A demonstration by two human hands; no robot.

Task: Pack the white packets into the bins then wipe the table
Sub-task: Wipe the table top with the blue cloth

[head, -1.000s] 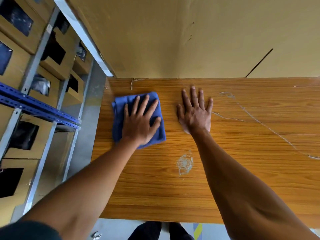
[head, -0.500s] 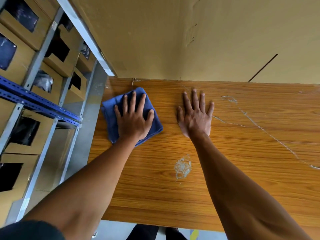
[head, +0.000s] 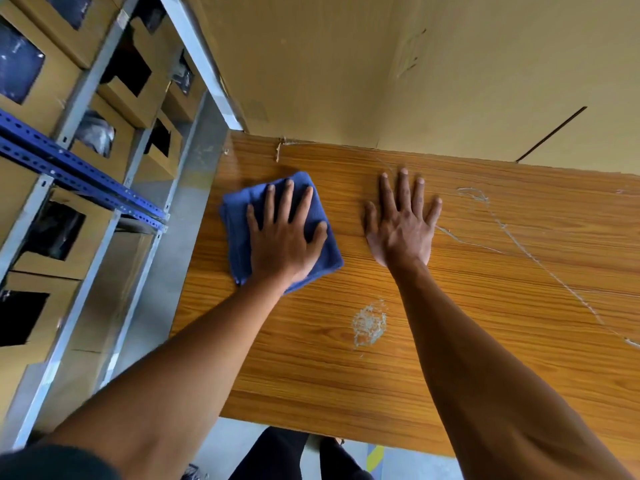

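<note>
Head view: left hand (head: 282, 237) flat, fingers spread wide, palm pressing a folded blue cloth (head: 239, 233) onto the wooden counter (head: 485, 306). Not gripping it, just pinning it down. Cloth sits near the counter's far-left corner, close to the left edge and a bit short of the back edge. Right hand (head: 401, 226) also flat and splayed, empty, resting on the bare counter just to the right of the cloth, apart from it; looks like a brace.

No white packets on the counter; cardboard bins (head: 128, 84) on the metal rack (head: 79, 168) at left hold dark contents, too unclear to identify. Packing judged done, wiping stage in hand.

Key relation: a whitish scuffed patch (head: 369, 323) lies nearer the person than both hands, roughly between the two forearms, slightly closer to the right arm. Thin pale streaks (head: 519, 244) run diagonally off to the right of the right hand. Cloth is under the left hand, so the likely stroke drags it back toward the body and rightward to reach the patch. Most of the counter's right side looks unwiped.
</note>
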